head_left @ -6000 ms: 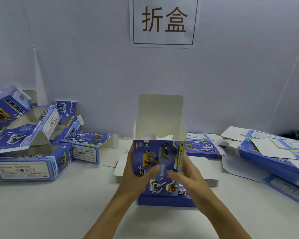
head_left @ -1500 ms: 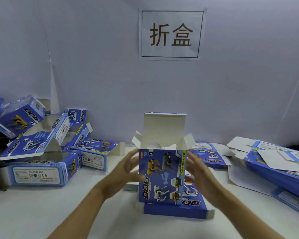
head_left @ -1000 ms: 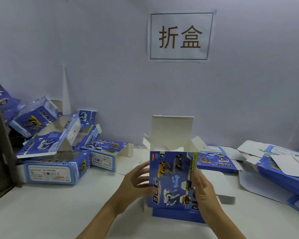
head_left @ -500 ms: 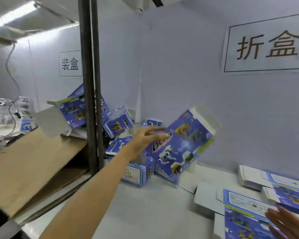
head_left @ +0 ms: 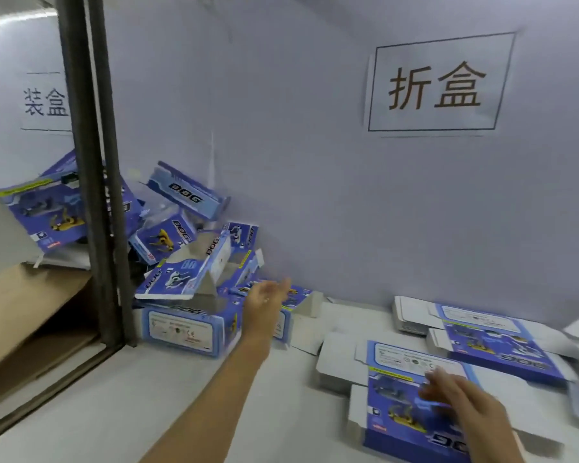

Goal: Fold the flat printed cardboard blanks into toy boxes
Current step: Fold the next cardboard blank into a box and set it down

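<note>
Against the pale lilac back wall (head_left: 315, 162), a white paper sign with two large brown characters (head_left: 437, 83) hangs high up, and the white tabletop (head_left: 168, 406) runs out from the wall's foot. Left of the sign, two dark upright metal posts (head_left: 94, 168) rise from the tabletop's edge, with brown corrugated cardboard sheets (head_left: 24, 315) beyond them. Between the posts and the sign, low down, lies the heap of folded blue printed toy boxes (head_left: 184, 285), tumbled against the wall; one blurred box (head_left: 188, 195) tops the heap, tilted. Below the sign, the stacks of flat blue-and-white printed cardboard blanks (head_left: 415, 392) lie on the tabletop, a further stack (head_left: 482, 332) nearer the wall. The left hand (head_left: 268, 295) reaches out in front of the heap, fingers straight and spread, holding nothing. The right hand (head_left: 455, 396), blurred, is over the nearest blank below the sign, fingers extended and loose; whether they touch the card cannot be told.
</note>
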